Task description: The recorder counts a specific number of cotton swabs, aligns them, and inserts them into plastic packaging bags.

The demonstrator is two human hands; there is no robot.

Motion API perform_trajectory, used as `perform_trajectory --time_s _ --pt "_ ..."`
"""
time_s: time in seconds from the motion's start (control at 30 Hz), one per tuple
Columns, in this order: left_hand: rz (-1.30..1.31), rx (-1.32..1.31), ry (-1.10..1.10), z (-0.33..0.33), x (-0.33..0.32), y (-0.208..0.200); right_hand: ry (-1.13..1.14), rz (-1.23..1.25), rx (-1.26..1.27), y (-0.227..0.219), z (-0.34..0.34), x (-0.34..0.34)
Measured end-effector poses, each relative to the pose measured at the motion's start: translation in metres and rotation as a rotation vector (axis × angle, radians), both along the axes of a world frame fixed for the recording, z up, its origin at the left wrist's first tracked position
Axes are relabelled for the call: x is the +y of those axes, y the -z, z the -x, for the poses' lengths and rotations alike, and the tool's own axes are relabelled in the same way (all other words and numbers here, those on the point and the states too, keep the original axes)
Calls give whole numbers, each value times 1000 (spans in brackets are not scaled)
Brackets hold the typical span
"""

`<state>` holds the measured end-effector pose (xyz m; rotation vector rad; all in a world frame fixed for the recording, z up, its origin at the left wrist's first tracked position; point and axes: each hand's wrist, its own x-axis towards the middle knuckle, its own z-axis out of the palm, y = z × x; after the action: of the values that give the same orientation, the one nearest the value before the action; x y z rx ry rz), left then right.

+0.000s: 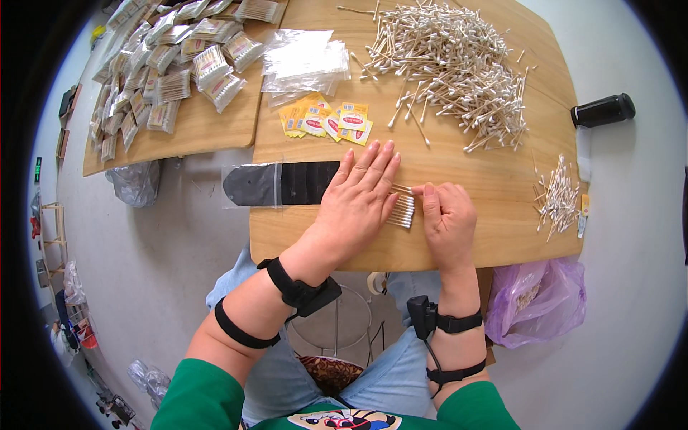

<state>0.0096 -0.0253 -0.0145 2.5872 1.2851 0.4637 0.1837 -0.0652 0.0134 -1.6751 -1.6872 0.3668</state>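
Palm down, my left hand (360,197) lies flat with its fingers stretched out, covering part of a row of cotton swabs (403,212) on the table. Under its fingers ends a black strip (308,183), whose rounded left part sits in a clear plastic bag (247,186). Just right of the row, my right hand (450,218) is closed, thumb and forefinger pinched at the tip of a cotton swab at the row's upper edge. Beyond the left hand lie several yellow-and-white printed cards (352,118) and a stack of clear plastic bags (304,63).
A large heap of loose cotton swabs (451,61) covers the far right of the wooden table (322,236). A smaller pile (557,197) lies near the right edge, by a black bottle (603,111). Filled swab packets (172,86) crowd the left table. A purple plastic bag (537,308) stands below right.
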Motion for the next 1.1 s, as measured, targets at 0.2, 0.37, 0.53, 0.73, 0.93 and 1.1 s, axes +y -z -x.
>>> perform_trajectory --time_s 0.2,0.37,0.53,0.73,0.93,1.1 --pt "-1 3 -9 1 -1 3 67 -93 -60 2 -4 26" --pt "-4 -3 -7 -3 -2 2 -10 -122 -288 4 -11 38" --pt "-15 -35 -7 1 -2 2 -45 8 -48 -3 -19 19" --pt "-3 -48 -8 0 -2 1 60 57 142 -8 -3 18" --pt "-22 2 -6 1 -2 2 -80 17 48 -1 3 27" --pt "-13 9 -6 -2 -2 3 -10 38 140 -1 7 35"
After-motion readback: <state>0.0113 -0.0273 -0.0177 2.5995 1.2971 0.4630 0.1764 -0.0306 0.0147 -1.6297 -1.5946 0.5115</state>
